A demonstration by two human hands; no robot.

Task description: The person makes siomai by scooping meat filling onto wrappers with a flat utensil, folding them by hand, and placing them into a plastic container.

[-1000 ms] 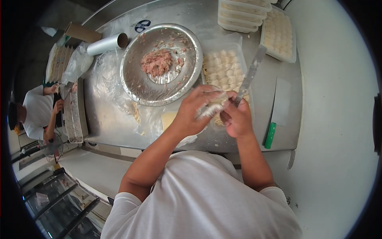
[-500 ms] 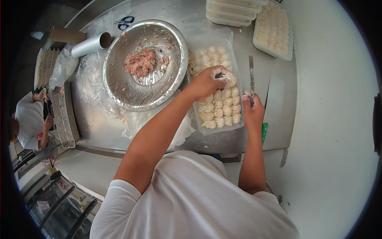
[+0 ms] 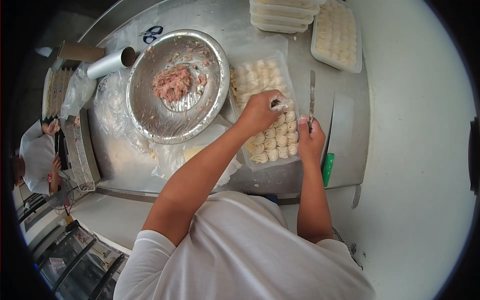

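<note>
My left hand (image 3: 264,111) is over the middle of a clear plastic tray (image 3: 294,89) filled with rows of dumplings (image 3: 270,144). Its floury thumb and fingers pinch a pale dumpling (image 3: 286,105), partly hidden by the hand. Beside the tray's right edge, my right hand (image 3: 311,139) is closed around a thin, flat metal spatula (image 3: 312,95), whose blade points away from me and carries some residue. To the left of the tray, a large steel bowl (image 3: 139,112) holds a lump of raw minced meat (image 3: 172,82).
A green-handled knife (image 3: 328,169) lies right of my right hand. Stacked dumpling trays (image 3: 282,22) and another full tray (image 3: 338,37) stand at the back. Scissors (image 3: 152,34), a foil roll (image 3: 107,65) and plastic bags (image 3: 112,102) lie left. A co-worker (image 3: 39,162) works at far left.
The whole view has shifted slightly, with the trays and bowl appearing a little further left. My left hand keeps its pinch on the dumpling and my right hand still grips the spatula.
</note>
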